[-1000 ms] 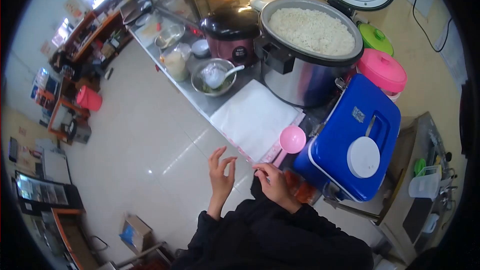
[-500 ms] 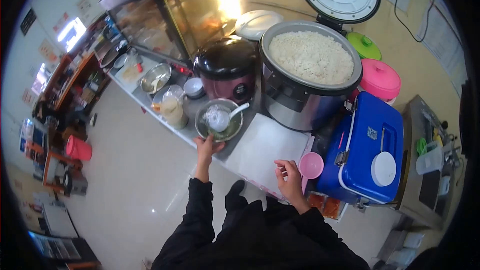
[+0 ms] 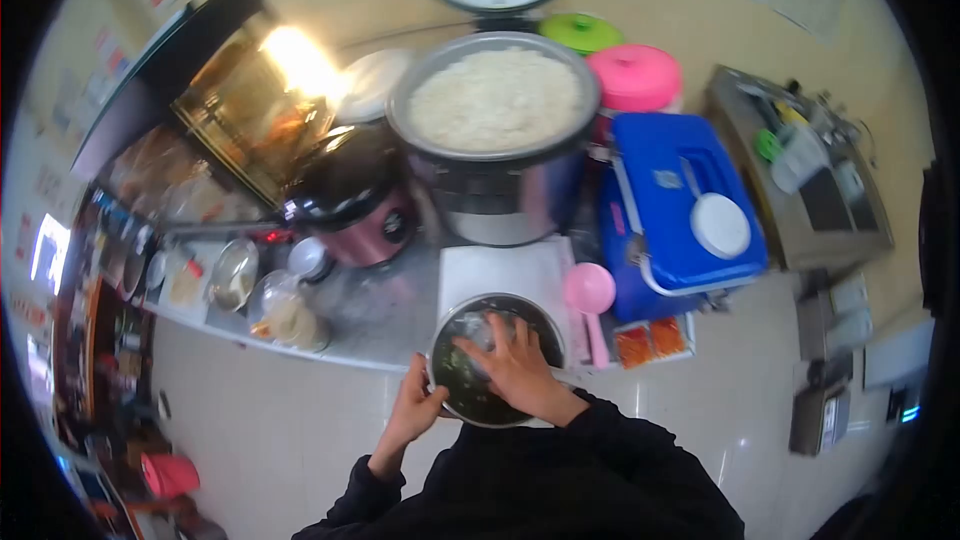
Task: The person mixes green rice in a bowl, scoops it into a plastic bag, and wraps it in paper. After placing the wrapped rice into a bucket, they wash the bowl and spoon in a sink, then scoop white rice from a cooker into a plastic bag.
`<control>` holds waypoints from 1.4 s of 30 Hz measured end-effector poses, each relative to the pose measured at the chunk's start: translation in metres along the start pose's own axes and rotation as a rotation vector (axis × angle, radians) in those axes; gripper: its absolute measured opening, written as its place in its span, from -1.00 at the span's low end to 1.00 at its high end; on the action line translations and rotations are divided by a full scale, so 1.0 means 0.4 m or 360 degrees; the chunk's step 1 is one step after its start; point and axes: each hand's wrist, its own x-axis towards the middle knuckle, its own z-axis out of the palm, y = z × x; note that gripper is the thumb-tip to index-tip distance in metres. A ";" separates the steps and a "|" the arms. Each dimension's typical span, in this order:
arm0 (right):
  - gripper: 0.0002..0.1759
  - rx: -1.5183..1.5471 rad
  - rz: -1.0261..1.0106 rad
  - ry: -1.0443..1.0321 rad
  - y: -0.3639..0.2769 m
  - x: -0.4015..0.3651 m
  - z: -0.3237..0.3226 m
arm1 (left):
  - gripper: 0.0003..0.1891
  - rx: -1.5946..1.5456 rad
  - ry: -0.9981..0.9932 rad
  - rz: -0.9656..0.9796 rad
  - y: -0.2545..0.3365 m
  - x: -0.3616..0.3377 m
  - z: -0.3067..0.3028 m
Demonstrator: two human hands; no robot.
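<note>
A round metal bowl (image 3: 496, 297) with dark green contents is tilted toward me at the near edge of the counter. My left hand (image 3: 412, 406) grips its left rim, thumb on the near side and fingers beneath. Over the bowl's opening, my right hand (image 3: 516, 366) has its fingers spread, reaching down among a whitish, partly see-through thing (image 3: 478, 328) inside. Blur and my fingers hide whether they touch it. A pale handle end (image 3: 572, 376) sticks out past the right rim, under my wrist.
Behind the bowl lies a white board (image 3: 497, 272), with a pink ladle (image 3: 590, 288) beside it. Further back stands a large open cooker (image 3: 487, 202) full of rice. A blue cooler box (image 3: 660, 180) is on the right; a dark rice cooker (image 3: 352, 195) and containers (image 3: 295, 325) stand left.
The bowl has come right, from the counter's left part to in front of the white board, with my left hand on its rim. My right hand has moved from beside the pink ladle into the bowl.
</note>
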 end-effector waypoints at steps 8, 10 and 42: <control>-0.17 0.0140 0.0930 0.0120 0.310 -0.581 -0.215 | -0.65 0.0600 -0.0899 0.0526 -0.094 0.048 0.584; -0.16 0.0418 0.0988 0.0620 0.388 -0.750 -0.280 | -0.54 0.0699 -0.1049 0.0949 -0.192 0.070 0.747; -0.40 0.2421 0.1058 0.3060 1.973 -1.667 -0.913 | -0.40 -0.0065 -0.1219 -0.0174 0.035 0.733 2.731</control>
